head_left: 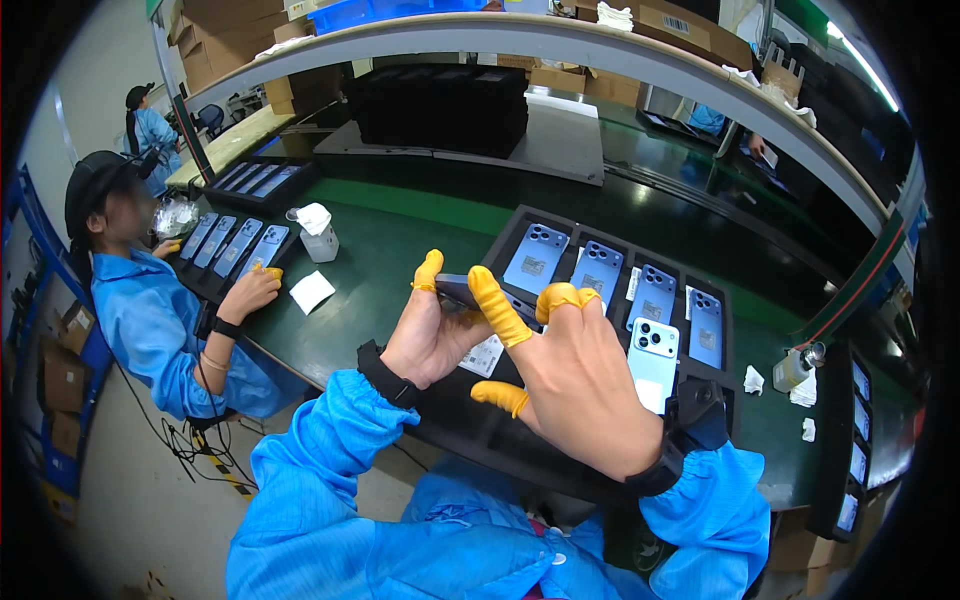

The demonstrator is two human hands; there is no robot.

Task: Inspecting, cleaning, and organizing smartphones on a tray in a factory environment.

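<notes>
My left hand (pixel 425 345), with a yellow finger cot on one fingertip, is closed around a smartphone (pixel 460 290) seen nearly edge-on. My right hand (pixel 580 390) is in front of it, wearing yellow finger cots. Its index finger crosses the phone's edge and appears to touch it. The thumb is stretched apart and the other fingers are bent, partly hiding the phone. Behind my hands, a black foam tray (pixel 512 222) holds several blue phones (pixel 538 258), backs up. A paler phone (pixel 653 362) lies at the tray's near side, beside my right wrist.
At left, a co-worker (pixel 150 320) handles another phone tray (pixel 205 283). A white bottle (pixel 318 240) and paper sheet (pixel 312 292) lie nearby. A bottle (pixel 797 368) and white wipes (pixel 753 380) are at right, near another tray (pixel 845 460). A shelf (pixel 520 36) spans overhead.
</notes>
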